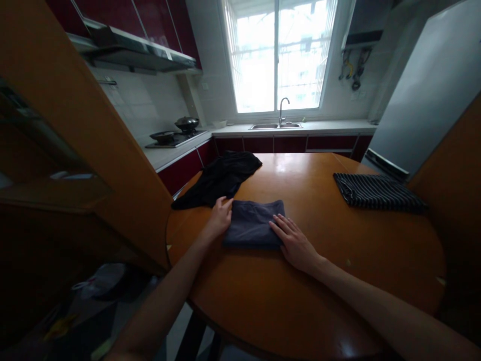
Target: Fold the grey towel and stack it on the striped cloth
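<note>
A folded dark grey-blue cloth [254, 223] lies flat on the round orange wooden table [300, 281]. My left hand [220, 216] rests at the cloth's left edge, fingers curled down onto it. My right hand [295, 243] lies flat on the cloth's right lower corner with fingers stretched out and slightly apart. Neither hand lifts the cloth.
A crumpled black garment [221, 178] hangs over the table's far left edge. A folded black-and-white striped cloth [376, 190] lies at the far right. Behind are a counter with a stove and pans [175, 136], a sink [276, 125] under a window, and a grey fridge [424, 95].
</note>
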### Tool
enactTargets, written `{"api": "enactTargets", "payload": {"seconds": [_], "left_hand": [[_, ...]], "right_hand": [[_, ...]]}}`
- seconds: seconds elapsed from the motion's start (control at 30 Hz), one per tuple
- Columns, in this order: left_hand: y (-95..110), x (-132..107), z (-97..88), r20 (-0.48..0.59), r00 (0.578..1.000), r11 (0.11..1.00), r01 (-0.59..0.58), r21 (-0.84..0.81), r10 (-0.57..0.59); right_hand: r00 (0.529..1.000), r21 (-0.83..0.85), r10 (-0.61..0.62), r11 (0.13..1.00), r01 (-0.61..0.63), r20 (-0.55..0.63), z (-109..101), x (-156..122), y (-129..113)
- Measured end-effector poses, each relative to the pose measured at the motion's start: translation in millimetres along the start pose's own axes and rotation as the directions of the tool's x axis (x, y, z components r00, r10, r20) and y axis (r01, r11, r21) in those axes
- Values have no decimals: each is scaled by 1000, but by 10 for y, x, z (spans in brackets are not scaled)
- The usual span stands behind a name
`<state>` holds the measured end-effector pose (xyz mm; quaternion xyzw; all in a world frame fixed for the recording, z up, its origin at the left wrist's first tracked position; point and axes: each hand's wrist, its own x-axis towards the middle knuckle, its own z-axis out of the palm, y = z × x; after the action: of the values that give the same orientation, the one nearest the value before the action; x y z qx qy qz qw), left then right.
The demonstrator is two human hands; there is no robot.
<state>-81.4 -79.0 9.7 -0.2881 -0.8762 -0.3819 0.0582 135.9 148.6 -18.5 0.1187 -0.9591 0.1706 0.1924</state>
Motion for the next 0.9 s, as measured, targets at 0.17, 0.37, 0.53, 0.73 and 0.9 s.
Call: {"api": "enactTargets", "payload": {"seconds": [0.17, 0.37, 0.53, 0.73, 0.9], "left_hand": [[425, 3, 235, 267, 917, 932, -338, 132, 295], [410, -96, 586, 405, 886, 887, -360, 289, 228], [296, -106, 575, 360, 906, 877, -348, 332, 223], [284, -82, 585, 326, 924, 888, -310, 339, 198], [263, -71, 606, 313, 927, 897, -307, 318, 206]], "right_hand": [[1000, -14, -14, 1000, 14, -6, -5, -9, 8], [999, -63, -22, 998, 20, -31, -52, 32, -23], [999, -121, -22, 992, 18, -31, -65, 48, -85], [991, -10, -83, 997, 82, -105, -252, -152, -120], [902, 296, 282, 937, -186, -327, -284, 310, 311]]}}
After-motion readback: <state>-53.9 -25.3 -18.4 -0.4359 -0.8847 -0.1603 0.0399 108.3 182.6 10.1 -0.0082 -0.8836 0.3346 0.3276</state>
